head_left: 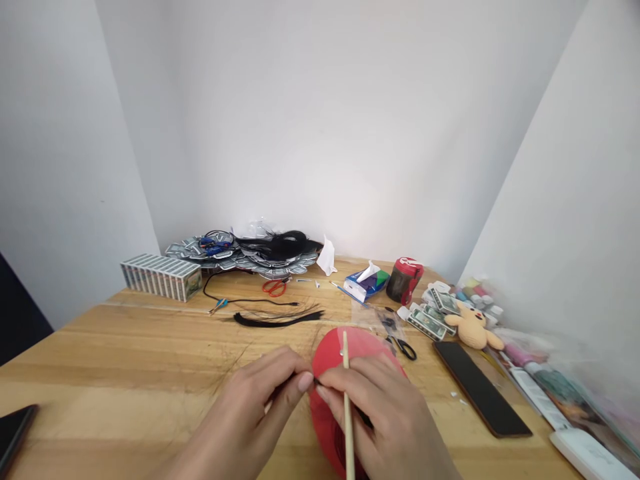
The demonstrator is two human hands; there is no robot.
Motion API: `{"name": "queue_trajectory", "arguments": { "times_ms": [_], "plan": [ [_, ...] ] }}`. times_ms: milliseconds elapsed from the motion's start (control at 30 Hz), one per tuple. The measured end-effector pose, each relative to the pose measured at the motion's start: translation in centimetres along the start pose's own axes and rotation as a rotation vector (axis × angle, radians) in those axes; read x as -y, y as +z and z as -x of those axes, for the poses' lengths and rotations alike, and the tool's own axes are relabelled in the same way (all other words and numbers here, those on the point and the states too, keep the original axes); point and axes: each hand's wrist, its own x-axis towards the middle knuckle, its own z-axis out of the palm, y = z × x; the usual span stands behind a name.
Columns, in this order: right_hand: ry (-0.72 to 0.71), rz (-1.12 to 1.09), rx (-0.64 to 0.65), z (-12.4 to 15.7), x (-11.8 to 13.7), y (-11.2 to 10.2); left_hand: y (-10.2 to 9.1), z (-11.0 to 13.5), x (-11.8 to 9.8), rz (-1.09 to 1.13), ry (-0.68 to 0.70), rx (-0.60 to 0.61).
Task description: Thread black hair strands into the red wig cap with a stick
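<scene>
The wooden tabletop [125, 373], streaked with pale and brown grain, spread beneath both hands. The left hand [255, 393] reached in from the near left and the right hand [390, 407] from the near right, their fingertips meeting at the centre. On each, thumb and forefinger were pinched narrowly together on a small dark strand [317, 381]. A smooth, red, rounded object [325, 427] lay under the right hand, paler on top. A slim, straight wooden stick [347, 400] ran across the right fingers, pointing far. Beyond, a curved bundle of fine black hair [280, 320] lay loose-ended.
</scene>
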Motion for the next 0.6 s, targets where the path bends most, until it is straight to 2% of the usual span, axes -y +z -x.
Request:
{"name": "queue_trajectory", "arguments": {
  "times_ms": [167,267,333,400,500,567,600],
  "plan": [
    [0.105,-0.202,0.039,0.0,0.4,-0.1,0.4,0.4,-0.4,0.246,-0.065,-0.03],
    [0.104,-0.212,0.04,0.1,0.4,-0.1,1.2,1.1,-0.3,0.33,-0.084,-0.053],
    [0.071,-0.163,0.03,0.1,0.4,0.0,1.5,1.4,-0.1,0.237,-0.007,-0.072],
    [0.04,-0.077,0.007,0.2,0.4,0.1,1.5,1.5,0.1,0.035,0.074,-0.12],
    [0.023,0.075,-0.022,0.4,0.5,0.4,1.1,1.5,0.1,-0.327,0.171,-0.309],
    [0.028,0.157,-0.021,0.6,0.5,0.5,0.9,1.5,0.1,-0.465,0.221,-0.425],
    [0.029,0.181,-0.018,0.7,0.6,0.6,0.9,1.5,0.1,-0.485,0.247,-0.441]
  ]
}}
